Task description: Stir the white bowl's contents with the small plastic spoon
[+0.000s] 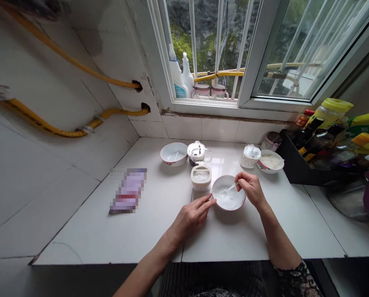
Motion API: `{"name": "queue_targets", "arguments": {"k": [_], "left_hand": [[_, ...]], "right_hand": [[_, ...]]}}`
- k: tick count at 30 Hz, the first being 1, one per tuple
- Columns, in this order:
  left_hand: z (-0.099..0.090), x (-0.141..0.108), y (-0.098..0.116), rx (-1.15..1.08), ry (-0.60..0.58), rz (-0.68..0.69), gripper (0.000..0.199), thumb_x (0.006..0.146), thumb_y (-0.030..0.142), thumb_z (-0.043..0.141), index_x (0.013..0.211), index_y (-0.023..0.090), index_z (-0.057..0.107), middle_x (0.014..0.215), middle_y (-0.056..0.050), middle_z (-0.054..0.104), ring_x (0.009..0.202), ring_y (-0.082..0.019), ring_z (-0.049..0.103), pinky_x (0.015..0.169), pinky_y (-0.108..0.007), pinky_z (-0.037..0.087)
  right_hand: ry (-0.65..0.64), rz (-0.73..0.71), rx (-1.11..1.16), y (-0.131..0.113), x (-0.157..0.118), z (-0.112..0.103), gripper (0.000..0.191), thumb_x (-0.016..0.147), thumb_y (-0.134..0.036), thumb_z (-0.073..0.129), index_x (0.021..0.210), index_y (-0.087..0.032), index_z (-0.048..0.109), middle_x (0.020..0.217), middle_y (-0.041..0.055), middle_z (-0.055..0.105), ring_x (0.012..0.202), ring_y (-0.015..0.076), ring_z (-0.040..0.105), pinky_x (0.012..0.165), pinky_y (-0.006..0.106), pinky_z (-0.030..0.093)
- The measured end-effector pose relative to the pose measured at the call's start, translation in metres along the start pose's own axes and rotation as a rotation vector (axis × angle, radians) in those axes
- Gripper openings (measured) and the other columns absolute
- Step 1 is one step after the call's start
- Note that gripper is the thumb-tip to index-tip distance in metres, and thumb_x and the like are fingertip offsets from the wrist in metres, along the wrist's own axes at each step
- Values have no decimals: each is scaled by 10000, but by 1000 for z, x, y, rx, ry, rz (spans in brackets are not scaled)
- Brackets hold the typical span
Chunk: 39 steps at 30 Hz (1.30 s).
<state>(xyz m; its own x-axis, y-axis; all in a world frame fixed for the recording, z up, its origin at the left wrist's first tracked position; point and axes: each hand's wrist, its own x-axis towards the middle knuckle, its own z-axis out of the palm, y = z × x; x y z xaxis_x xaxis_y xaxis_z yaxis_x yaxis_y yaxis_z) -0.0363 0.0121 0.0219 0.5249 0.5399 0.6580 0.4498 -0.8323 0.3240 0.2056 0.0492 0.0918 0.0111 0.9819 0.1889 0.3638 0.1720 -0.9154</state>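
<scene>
Right hand point(251, 187) pinches a small white spoon point(229, 189), handle slanting down-left into white bowl point(228, 199) at counter centre; left hand point(193, 215), fingers loose & apart, touches bowl's left rim w/ fingertips

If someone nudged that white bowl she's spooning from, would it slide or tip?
The bowl would probably slide: it looks glazed and the counter is smooth. Tipping seems unlikely, since it is wide and low. The left hand touches its rim; the right hand holds a spoon.
</scene>
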Motion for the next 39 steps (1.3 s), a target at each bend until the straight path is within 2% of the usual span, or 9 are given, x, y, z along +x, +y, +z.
{"name": "queue_targets", "arguments": {"k": [2,5,11,14,17,19,25,33,39], "left_hand": [[0,0,0,-1,3,-4,494,929,6,444,1375,190,551,1272,-127,676,1155,-207,679,920,-326,617],[0,0,-1,1,-2,0,494,927,5,440,1371,186,553,1273,-129,674,1162,-209,675,921,-329,618],[0,0,-1,1,-4,9,476,933,11,428,1363,175,552,1271,-143,671,1164,-211,673,909,-338,625],[0,0,-1,2,-11,6,476,933,11,428,1363,175,550,1271,-141,671,1166,-209,671,917,-335,620],[0,0,0,4,-10,8,475,931,12,429,1361,171,551,1273,-144,669,1164,-211,672,915,-332,620],[0,-1,0,6,-5,10,469,932,14,433,1357,170,554,1269,-143,671,1156,-210,677,908,-332,624],[0,1,1,14,2,10,444,934,8,439,1330,159,575,1252,-146,679,1143,-210,683,907,-328,624],[0,1,0,13,-4,10,443,932,6,436,1326,156,570,1258,-150,675,1140,-211,684,903,-333,622],[2,0,-1,23,10,18,448,930,9,433,1331,156,568,1255,-149,677,1132,-213,688,887,-334,631]], "right_hand": [[10,72,115,1,2,-3,131,653,-253,472,606,-212,587,445,-31,544,462,141,488,540,280,412],[14,107,199,3,5,-5,122,634,-262,487,595,-208,588,434,-33,537,450,133,481,532,275,417],[10,126,186,4,5,-5,125,623,-263,476,590,-208,583,431,-34,531,443,131,476,521,271,403],[-50,60,54,1,2,-1,135,640,-242,458,588,-212,580,437,-34,533,461,137,479,548,277,404],[-120,-69,-107,-2,-1,4,157,661,-213,439,568,-220,565,447,-33,557,505,141,490,699,313,446],[-135,-98,-138,-3,-2,6,167,672,-211,433,564,-222,560,452,-33,567,522,143,498,750,323,445],[-67,77,68,-3,0,-1,144,645,-252,461,600,-208,592,452,-32,542,478,139,487,540,273,373],[1,205,301,2,6,-4,114,602,-262,526,570,-199,616,426,-25,546,456,130,467,539,278,389],[67,175,376,0,8,1,97,663,-280,578,655,-200,632,487,-21,588,523,148,534,629,312,460]]}}
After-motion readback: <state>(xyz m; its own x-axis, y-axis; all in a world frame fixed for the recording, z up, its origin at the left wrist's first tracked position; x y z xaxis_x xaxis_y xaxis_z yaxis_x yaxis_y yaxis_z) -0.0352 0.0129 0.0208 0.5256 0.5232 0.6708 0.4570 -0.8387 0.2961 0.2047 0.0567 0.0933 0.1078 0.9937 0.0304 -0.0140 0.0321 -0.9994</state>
